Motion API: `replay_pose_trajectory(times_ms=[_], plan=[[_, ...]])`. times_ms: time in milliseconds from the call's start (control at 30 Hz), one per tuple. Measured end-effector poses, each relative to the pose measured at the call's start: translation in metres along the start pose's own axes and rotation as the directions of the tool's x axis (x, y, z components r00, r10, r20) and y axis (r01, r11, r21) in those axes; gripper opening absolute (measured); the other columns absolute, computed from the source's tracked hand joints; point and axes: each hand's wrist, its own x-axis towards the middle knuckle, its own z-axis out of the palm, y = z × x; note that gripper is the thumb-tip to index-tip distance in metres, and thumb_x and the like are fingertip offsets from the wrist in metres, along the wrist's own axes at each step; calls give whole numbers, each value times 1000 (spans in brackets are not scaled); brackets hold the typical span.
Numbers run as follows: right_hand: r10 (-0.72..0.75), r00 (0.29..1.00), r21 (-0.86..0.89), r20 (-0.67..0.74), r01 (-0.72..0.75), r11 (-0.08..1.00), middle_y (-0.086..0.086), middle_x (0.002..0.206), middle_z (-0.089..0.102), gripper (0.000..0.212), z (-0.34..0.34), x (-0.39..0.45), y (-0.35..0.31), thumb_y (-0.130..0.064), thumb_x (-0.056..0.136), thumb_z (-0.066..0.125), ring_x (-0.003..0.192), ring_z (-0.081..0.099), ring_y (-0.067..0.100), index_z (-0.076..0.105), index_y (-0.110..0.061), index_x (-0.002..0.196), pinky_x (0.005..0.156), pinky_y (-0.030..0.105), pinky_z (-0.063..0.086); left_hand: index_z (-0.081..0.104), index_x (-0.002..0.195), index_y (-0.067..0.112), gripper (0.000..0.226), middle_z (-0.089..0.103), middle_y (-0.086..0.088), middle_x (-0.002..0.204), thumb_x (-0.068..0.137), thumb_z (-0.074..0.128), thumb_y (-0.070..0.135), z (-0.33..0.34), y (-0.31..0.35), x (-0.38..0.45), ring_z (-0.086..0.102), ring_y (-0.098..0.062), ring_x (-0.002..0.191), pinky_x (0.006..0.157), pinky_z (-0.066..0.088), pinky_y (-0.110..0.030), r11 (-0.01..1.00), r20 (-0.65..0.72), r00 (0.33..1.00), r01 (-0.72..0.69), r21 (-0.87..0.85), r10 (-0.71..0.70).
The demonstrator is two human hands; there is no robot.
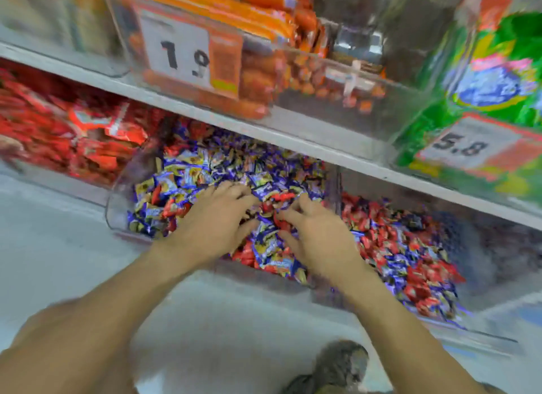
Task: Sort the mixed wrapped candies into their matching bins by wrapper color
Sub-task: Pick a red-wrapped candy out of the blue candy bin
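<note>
A clear bin (117, 200) in the middle of the lower shelf holds mostly blue-and-yellow wrapped candies (223, 165) with some red ones mixed in. Both hands are down in this pile. My left hand (217, 217) lies palm down with its fingers spread into the candies. My right hand (313, 232) has curled fingers that pinch a red candy (283, 222). More red candies (281, 197) lie between the two hands. The bin to the right (498, 279) holds mostly red candies (410, 253) with blue ones among them.
A bin of long red packets (58, 135) stands at the left. The upper shelf (293, 135) carries orange packets with a price tag (179, 53) and green bags (504, 71) with another tag. White floor lies below.
</note>
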Motion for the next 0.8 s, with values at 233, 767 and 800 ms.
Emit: replay_pose_trajectory(times_ms=[233,767,800], plan=[[86,980,303,-178,-28,953,6,107,65,25,0,-18,5,-7,89,59,99,63,30,69,-16,110,86,43,52,62,119,17,43,61,-4,110,86,57,44,-16,8,-1,54,-27,109,94,46,-45,992,39,998,51,-117,-47],[272,948,985,162,-141,-95,16,84,74,14,-5,-46,-97,5,83,72,80,74,32,66,-2,93,72,31,60,63,79,-10,45,65,-27,64,81,64,35,-35,29,-97,58,-31,52,48,49,-29,73,314,857,373,-925,-409],[248,946,971,210,-172,-164,19,87,74,13,-4,-45,-100,3,84,70,82,74,35,65,0,96,75,32,60,63,77,-10,45,65,-26,63,82,64,35,-34,26,-101,57,-30,50,46,48,-28,73,312,851,375,-924,-421]])
